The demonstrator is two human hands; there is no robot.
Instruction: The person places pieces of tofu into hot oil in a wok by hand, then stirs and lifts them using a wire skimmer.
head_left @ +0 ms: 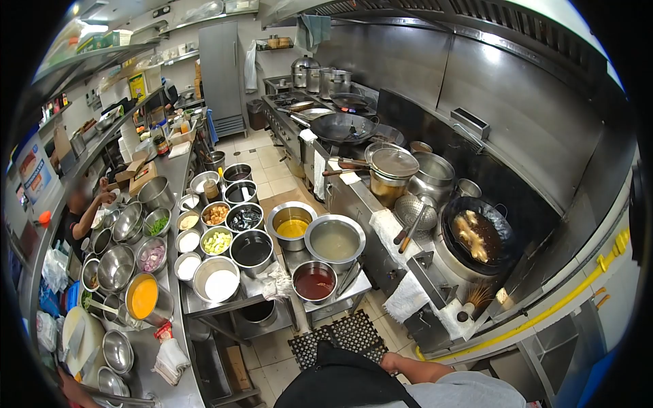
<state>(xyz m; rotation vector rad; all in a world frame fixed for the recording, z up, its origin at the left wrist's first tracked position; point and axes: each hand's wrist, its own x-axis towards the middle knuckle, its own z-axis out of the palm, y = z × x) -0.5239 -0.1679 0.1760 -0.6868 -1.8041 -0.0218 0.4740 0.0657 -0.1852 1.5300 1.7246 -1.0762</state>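
My right hand [390,361] is low at the bottom of the view, close beside my black apron [347,382]. Its fingers are mostly hidden, so I cannot make out whether it holds anything. My left hand does not show. To the right, a black wok [505,219] sits on a burner with dark oil and pale battered pieces [473,234] frying in it. Left of the wok are a perforated ladle [415,213] and a wooden-handled tool [406,238]. Ahead of me, a pot of dark red liquid [314,281] stands on a low metal stand.
Pots of cloudy liquid [335,239] and yellow liquid [291,228] stand mid-view. A trolley carries a pot of white powder [217,280] and several others. At left, a co-worker's arm [93,214] reaches over a bowl-covered counter. A black mat [340,338] lies on the floor.
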